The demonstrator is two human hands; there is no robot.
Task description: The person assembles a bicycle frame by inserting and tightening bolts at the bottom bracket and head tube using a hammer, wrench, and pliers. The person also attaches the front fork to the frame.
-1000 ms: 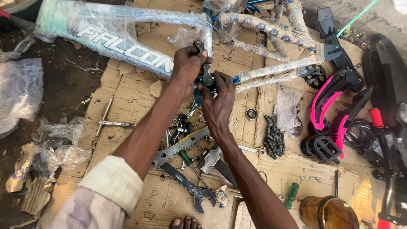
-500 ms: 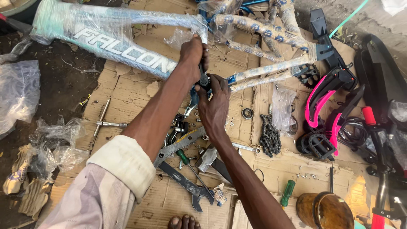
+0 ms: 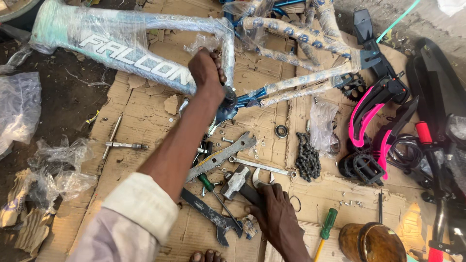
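Left hand [image 3: 208, 72] fingers curled tight around the plastic-wrapped bicycle frame [image 3: 145, 58] near its bottom bracket [image 3: 228, 101] — likely pinning it flat on the cardboard [image 3: 145, 114]. Right hand [image 3: 274, 206] fingers closed on the hammer [image 3: 241, 183] handle, head toward the frame. Wrenches [image 3: 221, 156], screwdrivers [image 3: 212, 189], chain [image 3: 307, 157] lie spread just beside — all within arm's reach. Pink parts [image 3: 365, 116] well apart, right.

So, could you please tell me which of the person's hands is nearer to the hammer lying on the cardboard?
The right hand. It is at the hammer, gripping its handle just beside the head. The left hand is far up the cardboard, on the wrapped bicycle frame.
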